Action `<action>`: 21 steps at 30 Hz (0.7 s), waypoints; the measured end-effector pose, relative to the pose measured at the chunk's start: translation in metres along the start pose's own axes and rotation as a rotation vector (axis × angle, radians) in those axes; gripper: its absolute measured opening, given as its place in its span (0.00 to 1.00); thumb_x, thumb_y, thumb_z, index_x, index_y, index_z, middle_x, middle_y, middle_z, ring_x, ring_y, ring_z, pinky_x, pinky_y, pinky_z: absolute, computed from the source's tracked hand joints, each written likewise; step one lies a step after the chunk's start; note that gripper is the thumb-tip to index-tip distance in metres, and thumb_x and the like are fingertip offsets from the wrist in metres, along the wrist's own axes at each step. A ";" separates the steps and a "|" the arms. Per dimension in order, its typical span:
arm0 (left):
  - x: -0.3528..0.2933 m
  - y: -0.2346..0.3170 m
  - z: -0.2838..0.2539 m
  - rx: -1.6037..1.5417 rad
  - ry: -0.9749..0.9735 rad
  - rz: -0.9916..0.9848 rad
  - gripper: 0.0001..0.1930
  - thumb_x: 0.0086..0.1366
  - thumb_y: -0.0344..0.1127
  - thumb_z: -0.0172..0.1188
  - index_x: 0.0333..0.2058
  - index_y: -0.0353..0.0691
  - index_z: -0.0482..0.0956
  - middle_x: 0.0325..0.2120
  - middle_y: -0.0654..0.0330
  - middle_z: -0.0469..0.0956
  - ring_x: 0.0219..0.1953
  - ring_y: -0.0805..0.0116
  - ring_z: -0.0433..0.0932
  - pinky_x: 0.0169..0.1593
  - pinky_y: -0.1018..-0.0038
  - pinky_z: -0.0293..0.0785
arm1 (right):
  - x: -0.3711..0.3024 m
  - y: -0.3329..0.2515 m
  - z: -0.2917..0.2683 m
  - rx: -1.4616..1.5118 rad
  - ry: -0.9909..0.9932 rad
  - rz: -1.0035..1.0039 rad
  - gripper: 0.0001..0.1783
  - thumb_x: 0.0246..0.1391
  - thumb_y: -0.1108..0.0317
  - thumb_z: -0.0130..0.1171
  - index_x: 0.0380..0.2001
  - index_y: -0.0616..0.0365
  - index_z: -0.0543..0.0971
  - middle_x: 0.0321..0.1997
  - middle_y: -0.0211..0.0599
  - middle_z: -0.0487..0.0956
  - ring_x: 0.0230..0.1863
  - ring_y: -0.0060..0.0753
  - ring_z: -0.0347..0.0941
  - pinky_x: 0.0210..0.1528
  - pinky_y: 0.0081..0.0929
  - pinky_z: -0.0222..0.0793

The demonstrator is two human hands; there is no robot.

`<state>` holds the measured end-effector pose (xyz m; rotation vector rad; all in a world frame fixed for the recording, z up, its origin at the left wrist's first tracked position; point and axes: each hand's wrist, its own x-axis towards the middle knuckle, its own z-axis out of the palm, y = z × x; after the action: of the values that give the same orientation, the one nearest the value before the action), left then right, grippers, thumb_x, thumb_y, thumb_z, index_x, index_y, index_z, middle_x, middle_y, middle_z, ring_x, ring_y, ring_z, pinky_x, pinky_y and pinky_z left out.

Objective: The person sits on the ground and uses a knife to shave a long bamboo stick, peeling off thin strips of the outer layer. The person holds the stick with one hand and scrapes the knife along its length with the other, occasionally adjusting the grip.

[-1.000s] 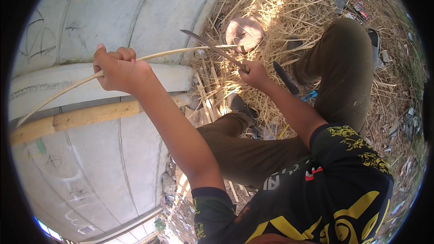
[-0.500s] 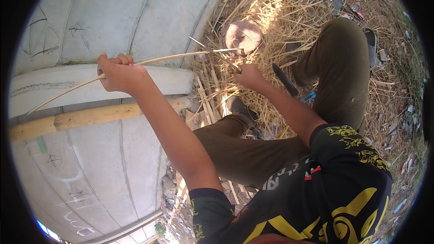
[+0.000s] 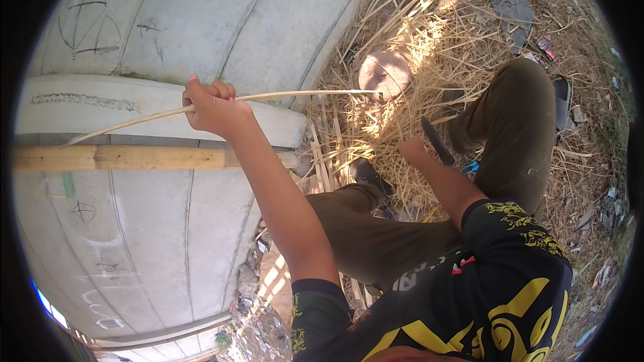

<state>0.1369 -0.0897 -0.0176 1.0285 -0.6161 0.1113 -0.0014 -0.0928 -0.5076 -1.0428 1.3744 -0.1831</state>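
My left hand (image 3: 218,108) is closed around a long, thin, pale bamboo strip (image 3: 305,93), held out in front of me on the left. The strip bows gently. One end hangs left past my fist, and the other reaches over a round, reddish chopping block (image 3: 384,75). My right hand (image 3: 414,151) is low over the straw, right of the strip and apart from it, with its fingers curled. The knife it gripped a moment earlier is hard to make out now. A dark flat blade-like piece (image 3: 437,142) shows beside that hand, by my knee.
A pale concrete wall (image 3: 188,20) with drawn marks rises on the left, and a bamboo pole (image 3: 134,157) runs along it. Loose straw and split strips (image 3: 429,47) cover the ground around the block. My bent leg (image 3: 520,121) and a sandal (image 3: 562,100) are at the right.
My right hand has drawn back from the strip, toward me and to the right; the knife blade no longer crosses the strip. My left hand still grips it. The whole view has shifted.
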 end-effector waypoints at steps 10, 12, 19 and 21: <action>-0.010 0.042 -0.095 -0.284 -0.178 -0.191 0.23 0.75 0.48 0.48 0.20 0.50 0.56 0.10 0.71 0.47 0.11 0.78 0.43 0.18 0.77 0.43 | -0.011 -0.087 -0.049 0.044 0.108 -0.358 0.26 0.50 0.52 0.69 0.29 0.72 0.80 0.19 0.45 0.79 0.21 0.45 0.78 0.29 0.43 0.73; 0.000 0.041 -0.133 -0.393 -0.232 -0.219 0.22 0.76 0.49 0.47 0.21 0.50 0.59 0.09 0.71 0.49 0.11 0.78 0.45 0.17 0.77 0.44 | -0.067 -0.136 -0.066 0.242 -0.202 -0.228 0.19 0.48 0.57 0.73 0.24 0.61 0.79 0.12 0.30 0.69 0.12 0.27 0.66 0.17 0.28 0.60; -0.011 0.036 -0.135 -0.623 -0.441 -0.258 0.25 0.77 0.57 0.42 0.24 0.47 0.63 0.10 0.71 0.53 0.12 0.79 0.48 0.19 0.78 0.47 | -0.191 -0.212 -0.081 0.077 -0.786 -0.420 0.31 0.49 0.61 0.75 0.51 0.64 0.74 0.12 0.19 0.62 0.10 0.16 0.56 0.13 0.19 0.48; -0.019 0.053 -0.133 -0.617 -0.524 -0.249 0.26 0.77 0.59 0.41 0.25 0.46 0.63 0.10 0.70 0.54 0.12 0.79 0.49 0.19 0.78 0.47 | -0.230 -0.221 -0.080 -0.154 -0.643 -0.600 0.43 0.46 0.55 0.77 0.59 0.71 0.71 0.13 0.19 0.64 0.12 0.15 0.62 0.15 0.19 0.54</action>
<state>0.1584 0.0519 -0.0352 0.5151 -0.9146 -0.5551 -0.0294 -0.1064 -0.1798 -1.4670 0.4810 -0.1609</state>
